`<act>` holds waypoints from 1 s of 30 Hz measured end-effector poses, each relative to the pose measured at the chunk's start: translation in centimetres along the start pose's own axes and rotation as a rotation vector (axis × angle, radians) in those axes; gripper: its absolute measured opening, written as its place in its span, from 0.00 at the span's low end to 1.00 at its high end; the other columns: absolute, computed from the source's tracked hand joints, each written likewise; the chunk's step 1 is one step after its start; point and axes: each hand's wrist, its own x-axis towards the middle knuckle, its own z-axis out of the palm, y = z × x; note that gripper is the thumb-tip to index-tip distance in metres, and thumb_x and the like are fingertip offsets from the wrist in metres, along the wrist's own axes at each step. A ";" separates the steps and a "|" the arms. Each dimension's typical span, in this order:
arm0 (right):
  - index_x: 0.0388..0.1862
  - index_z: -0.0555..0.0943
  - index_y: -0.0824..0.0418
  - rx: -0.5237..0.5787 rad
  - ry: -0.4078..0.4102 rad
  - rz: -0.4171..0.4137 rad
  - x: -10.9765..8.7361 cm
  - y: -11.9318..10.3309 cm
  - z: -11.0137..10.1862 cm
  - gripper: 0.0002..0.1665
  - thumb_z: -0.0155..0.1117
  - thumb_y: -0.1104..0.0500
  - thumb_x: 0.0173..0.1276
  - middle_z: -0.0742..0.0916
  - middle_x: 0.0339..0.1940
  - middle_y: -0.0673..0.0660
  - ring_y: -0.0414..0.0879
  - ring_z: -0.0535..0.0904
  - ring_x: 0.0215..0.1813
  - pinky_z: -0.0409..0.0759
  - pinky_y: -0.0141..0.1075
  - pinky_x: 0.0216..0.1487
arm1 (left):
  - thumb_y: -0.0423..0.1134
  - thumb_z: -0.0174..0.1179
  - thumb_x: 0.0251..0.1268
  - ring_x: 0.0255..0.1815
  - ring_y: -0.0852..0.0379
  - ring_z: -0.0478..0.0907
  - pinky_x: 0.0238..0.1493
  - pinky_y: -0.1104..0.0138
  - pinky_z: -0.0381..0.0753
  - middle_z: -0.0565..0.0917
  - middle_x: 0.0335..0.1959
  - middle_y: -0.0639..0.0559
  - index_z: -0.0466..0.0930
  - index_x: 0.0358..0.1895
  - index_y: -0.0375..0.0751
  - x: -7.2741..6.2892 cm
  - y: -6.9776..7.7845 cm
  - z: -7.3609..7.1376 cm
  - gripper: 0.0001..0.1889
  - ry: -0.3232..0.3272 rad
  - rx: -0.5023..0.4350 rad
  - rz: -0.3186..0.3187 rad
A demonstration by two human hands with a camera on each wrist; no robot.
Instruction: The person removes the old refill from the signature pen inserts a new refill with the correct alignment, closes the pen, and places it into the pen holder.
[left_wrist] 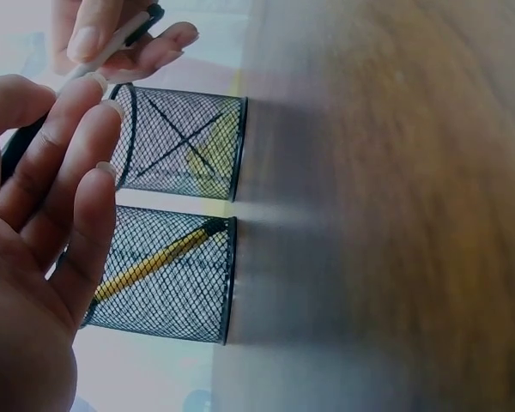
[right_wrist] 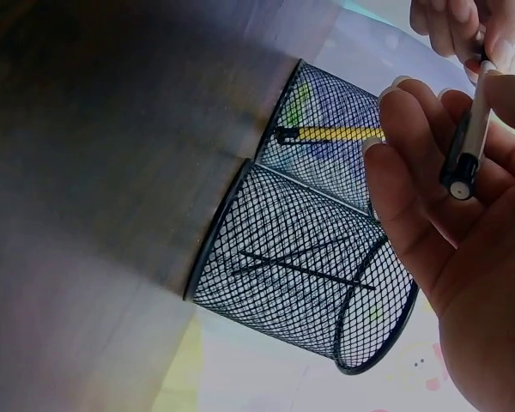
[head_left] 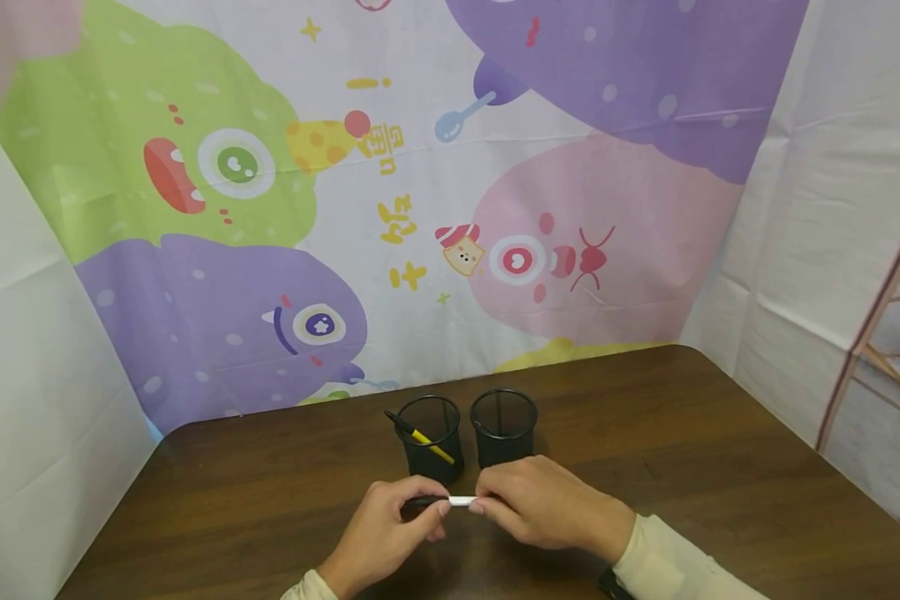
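Note:
A white-and-black pen [head_left: 462,501] is held level between both hands, low over the table in front of two black mesh pen holders. My left hand [head_left: 390,525] pinches its black part between thumb and fingers. From the other side, my right hand [head_left: 547,508] grips the white barrel. The right wrist view shows the pen's black end with a clip [right_wrist: 459,176] lying along the right palm. Just beyond the hands stand the left pen holder [head_left: 429,467] and the right pen holder [head_left: 506,448]. A yellow pen with a black end [head_left: 431,446] leans inside the left one.
Both holders stand side by side on a dark brown wooden table [head_left: 255,492]. Behind its far edge hangs a cloth printed with cartoon monsters [head_left: 412,325]. Pale cloth [head_left: 22,333] closes the left side, and another pale sheet hangs at the right.

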 end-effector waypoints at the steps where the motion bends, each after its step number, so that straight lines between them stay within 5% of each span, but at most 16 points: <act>1: 0.32 0.79 0.48 0.001 -0.001 0.000 0.0 0.0 0.0 0.14 0.55 0.46 0.79 0.74 0.25 0.35 0.27 0.66 0.23 0.65 0.19 0.24 | 0.40 0.64 0.71 0.24 0.62 0.84 0.27 0.65 0.85 0.87 0.27 0.48 0.85 0.42 0.48 0.0 0.0 0.0 0.02 0.000 -0.001 -0.001; 30: 0.33 0.73 0.48 -0.024 0.011 0.001 -0.1 -0.1 -0.1 0.12 0.64 0.47 0.73 0.71 0.24 0.35 0.27 0.64 0.22 0.63 0.19 0.22 | 0.41 0.64 0.71 0.25 0.61 0.84 0.29 0.65 0.84 0.87 0.27 0.49 0.85 0.42 0.50 -0.1 0.1 0.0 0.03 -0.019 0.013 -0.033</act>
